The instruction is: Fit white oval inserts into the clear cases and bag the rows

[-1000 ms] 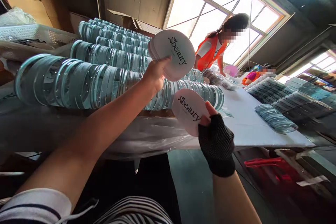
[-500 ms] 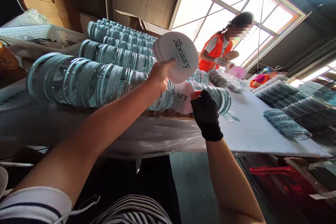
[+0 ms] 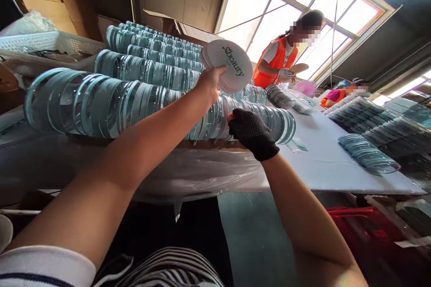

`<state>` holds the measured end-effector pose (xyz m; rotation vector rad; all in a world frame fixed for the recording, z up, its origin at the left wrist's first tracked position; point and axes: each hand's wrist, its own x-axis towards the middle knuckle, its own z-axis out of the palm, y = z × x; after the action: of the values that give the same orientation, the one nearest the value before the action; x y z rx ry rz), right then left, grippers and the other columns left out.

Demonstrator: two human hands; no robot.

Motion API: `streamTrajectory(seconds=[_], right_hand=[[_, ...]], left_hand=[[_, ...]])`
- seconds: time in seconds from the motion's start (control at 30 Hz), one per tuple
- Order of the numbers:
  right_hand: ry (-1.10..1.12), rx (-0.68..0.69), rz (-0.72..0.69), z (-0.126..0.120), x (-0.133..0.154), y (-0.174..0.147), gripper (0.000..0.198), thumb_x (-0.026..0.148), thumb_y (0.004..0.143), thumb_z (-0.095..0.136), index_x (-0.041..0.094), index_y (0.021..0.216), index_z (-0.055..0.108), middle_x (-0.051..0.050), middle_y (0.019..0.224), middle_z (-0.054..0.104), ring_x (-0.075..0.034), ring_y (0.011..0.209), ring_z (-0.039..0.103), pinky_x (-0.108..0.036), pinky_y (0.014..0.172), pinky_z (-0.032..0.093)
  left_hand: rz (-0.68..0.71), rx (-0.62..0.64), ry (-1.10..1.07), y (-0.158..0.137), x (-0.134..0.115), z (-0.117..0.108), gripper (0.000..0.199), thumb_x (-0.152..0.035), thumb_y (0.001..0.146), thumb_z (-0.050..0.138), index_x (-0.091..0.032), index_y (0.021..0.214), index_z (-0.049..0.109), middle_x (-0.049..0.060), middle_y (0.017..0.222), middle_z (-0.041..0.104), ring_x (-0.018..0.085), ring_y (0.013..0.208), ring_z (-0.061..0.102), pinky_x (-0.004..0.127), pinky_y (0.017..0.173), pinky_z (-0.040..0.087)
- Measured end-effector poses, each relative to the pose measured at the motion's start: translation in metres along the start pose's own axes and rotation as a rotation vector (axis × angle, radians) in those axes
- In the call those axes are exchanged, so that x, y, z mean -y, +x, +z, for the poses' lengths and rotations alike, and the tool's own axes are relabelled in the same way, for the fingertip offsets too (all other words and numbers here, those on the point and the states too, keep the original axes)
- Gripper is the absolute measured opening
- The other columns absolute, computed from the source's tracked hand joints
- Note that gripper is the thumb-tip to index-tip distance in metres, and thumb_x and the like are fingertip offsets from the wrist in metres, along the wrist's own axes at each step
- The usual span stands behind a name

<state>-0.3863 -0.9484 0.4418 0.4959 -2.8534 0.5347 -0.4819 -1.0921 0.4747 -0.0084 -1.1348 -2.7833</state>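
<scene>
The left hand (image 3: 208, 86) holds a stack of round printed cards (image 3: 227, 63) raised above the worktop (image 3: 319, 161), fingers closed on its edge. The gloved right hand (image 3: 251, 132) presses one card into the front row of clear lids (image 3: 134, 103); its finger spread cannot be told. Next move, as judged: seat the card flat and draw another from the stack.

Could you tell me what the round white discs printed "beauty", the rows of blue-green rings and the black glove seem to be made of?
The round white printed discs, stacked in the left hand, look like matte card or thin foam: flat, dull, thin-edged. The rows of blue-green rings look like clear glossy plastic or glass: see-through, with bright highlights. The black fingerless glove on the right hand looks knitted fabric: a dotted mesh texture.
</scene>
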Motion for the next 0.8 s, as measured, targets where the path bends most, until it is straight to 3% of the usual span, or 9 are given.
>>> streamTrajectory(seconds=[0.13,0.27,0.37,0.43,0.47,0.53,0.63,0.73,0.8], right_hand=[[-0.16,0.055,-0.044,-0.005,0.012,0.011,0.016,0.016,0.088,0.055,0.017,0.076,0.066,-0.014,0.089,0.074,-0.023,0.083,0.068,-0.031,0.073,0.047],[0.36,0.337,0.052,-0.002,0.003,0.0,0.005,0.016,0.081,0.057,0.017,0.082,0.062,-0.006,0.07,0.068,-0.016,0.056,0.058,-0.027,0.056,0.044],[0.812,0.441,0.04,0.004,-0.01,-0.015,0.033,0.033,0.085,0.053,0.018,0.114,0.059,0.002,0.064,0.061,-0.011,0.044,0.045,-0.023,0.045,0.038],[1.012,0.43,0.036,0.004,-0.018,-0.019,0.045,0.044,0.084,0.056,0.015,0.12,0.058,0.005,0.057,0.053,-0.011,0.042,0.042,-0.022,0.043,0.036],[0.987,0.351,0.046,0.001,-0.022,-0.017,0.046,0.047,0.083,0.059,0.014,0.115,0.061,0.005,0.054,0.051,-0.011,0.043,0.043,-0.023,0.043,0.036],[0.714,-0.032,0.066,-0.01,-0.027,-0.007,0.04,0.048,0.085,0.058,0.015,0.106,0.065,0.0,0.062,0.059,-0.014,0.051,0.053,-0.027,0.051,0.045],[0.378,-0.599,0.0,-0.03,-0.027,0.008,0.044,0.046,0.094,0.048,0.017,0.125,0.062,-0.012,0.109,0.072,-0.022,0.092,0.068,-0.038,0.084,0.056],[0.222,-0.67,-0.096,-0.035,-0.012,0.009,0.056,0.041,0.095,0.047,0.015,0.145,0.049,-0.018,0.143,0.059,-0.029,0.132,0.056,-0.047,0.107,0.049],[0.097,-0.703,-0.178,-0.03,0.004,0.006,0.059,0.036,0.093,0.048,0.016,0.148,0.047,-0.018,0.151,0.052,-0.031,0.141,0.048,-0.049,0.111,0.045]], left_hand=[[-0.042,-0.006,0.037,-0.002,0.0,-0.001,0.049,-0.016,0.082,0.075,-0.025,0.129,0.063,0.009,0.141,0.066,0.029,0.133,0.06,0.052,0.116,0.042],[-0.008,-0.015,0.046,-0.009,-0.002,-0.001,0.051,-0.018,0.082,0.075,-0.027,0.131,0.063,0.008,0.139,0.067,0.029,0.131,0.06,0.052,0.114,0.044],[0.084,-0.033,0.031,-0.012,0.002,0.002,0.052,-0.014,0.08,0.075,-0.024,0.129,0.064,0.009,0.132,0.071,0.027,0.132,0.06,0.045,0.112,0.047],[0.145,-0.034,0.035,-0.015,0.006,0.004,0.048,-0.013,0.079,0.074,-0.022,0.125,0.066,0.009,0.126,0.074,0.026,0.131,0.061,0.041,0.11,0.048],[0.17,-0.031,0.046,-0.018,0.006,0.005,0.044,-0.013,0.079,0.074,-0.022,0.122,0.067,0.008,0.123,0.075,0.026,0.131,0.061,0.04,0.109,0.049],[0.19,-0.015,0.085,-0.028,0.006,0.006,0.033,-0.016,0.079,0.075,-0.022,0.111,0.07,0.007,0.118,0.077,0.027,0.13,0.062,0.04,0.109,0.05],[0.172,0.057,0.135,-0.05,0.0,0.005,0.022,-0.022,0.076,0.078,-0.021,0.098,0.072,0.007,0.111,0.078,0.031,0.128,0.063,0.044,0.108,0.051],[0.189,0.118,0.139,-0.07,-0.005,0.001,0.024,-0.025,0.074,0.08,-0.022,0.096,0.072,0.007,0.108,0.078,0.033,0.124,0.065,0.047,0.105,0.053],[0.211,0.093,0.135,-0.08,-0.008,-0.001,0.025,-0.025,0.073,0.08,-0.021,0.097,0.072,0.007,0.107,0.078,0.033,0.12,0.068,0.047,0.101,0.056]])
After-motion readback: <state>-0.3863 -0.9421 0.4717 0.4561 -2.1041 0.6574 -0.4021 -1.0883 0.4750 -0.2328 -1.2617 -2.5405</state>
